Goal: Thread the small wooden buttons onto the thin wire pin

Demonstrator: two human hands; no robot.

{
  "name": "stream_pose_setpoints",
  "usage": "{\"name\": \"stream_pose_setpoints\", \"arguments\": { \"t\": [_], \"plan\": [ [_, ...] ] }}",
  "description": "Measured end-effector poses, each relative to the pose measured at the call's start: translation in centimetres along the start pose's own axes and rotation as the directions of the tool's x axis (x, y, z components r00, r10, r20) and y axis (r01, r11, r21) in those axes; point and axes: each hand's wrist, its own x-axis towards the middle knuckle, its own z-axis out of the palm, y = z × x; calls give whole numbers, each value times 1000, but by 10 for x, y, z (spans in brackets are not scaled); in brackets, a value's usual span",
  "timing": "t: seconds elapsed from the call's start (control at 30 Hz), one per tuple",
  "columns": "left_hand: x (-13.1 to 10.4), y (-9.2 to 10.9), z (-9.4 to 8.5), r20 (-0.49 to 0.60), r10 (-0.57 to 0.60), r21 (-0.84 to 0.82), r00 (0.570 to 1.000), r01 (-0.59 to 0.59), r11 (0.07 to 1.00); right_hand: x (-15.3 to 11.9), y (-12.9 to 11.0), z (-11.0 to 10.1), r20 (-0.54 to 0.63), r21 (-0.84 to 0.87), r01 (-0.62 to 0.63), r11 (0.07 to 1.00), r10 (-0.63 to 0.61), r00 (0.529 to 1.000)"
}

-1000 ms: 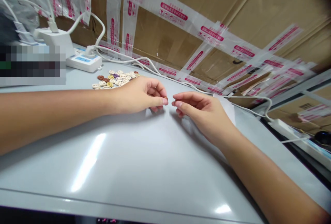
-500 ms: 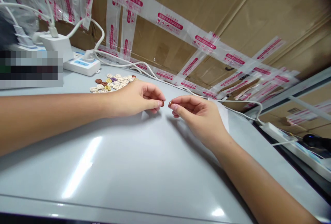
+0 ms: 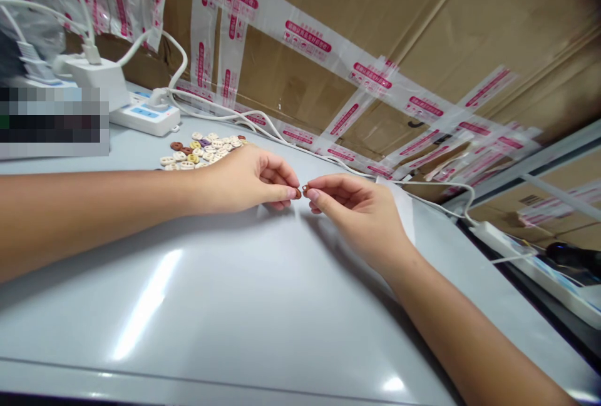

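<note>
My left hand [image 3: 256,177] pinches a small brown piece [image 3: 297,193] between thumb and fingertips, above the grey table [image 3: 225,306]. Facing it from the right, my right hand [image 3: 359,209] grips another small brown piece [image 3: 305,189] with what looks like a hole in it. The two pieces are very close; whether they touch is hard to tell. Behind my left wrist lies a pile of flat link-shaped pieces [image 3: 211,151], mostly cream, with some brown, yellow and purple ones.
A white power strip [image 3: 145,115] with plugs and an adapter [image 3: 98,81] stands at the back left. White cables [image 3: 267,124] run along the taped cardboard [image 3: 291,74] behind the table. Another power strip [image 3: 539,268] lies at the right, and white paper [image 3: 397,206] lies behind my right hand.
Both hands have come slightly closer together, and the two brown pieces are now nearly meeting. More of the piece in my left hand shows. The view has shifted slightly.
</note>
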Motion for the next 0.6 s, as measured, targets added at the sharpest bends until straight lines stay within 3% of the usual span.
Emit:
{"name": "stream_pose_setpoints", "arguments": {
  "t": [0.4, 0.6],
  "plan": [
    [-1, 4, 3, -8, 8, -41, 1000, -8, 999, -1, -1, 4, 13, 5, 13, 1000, -13, 1000],
    [0, -3, 4, 17, 77, -84, 997, -75, 994, -3, -4, 3, -6, -3, 9, 1000, -9, 1000]
  ]
}}
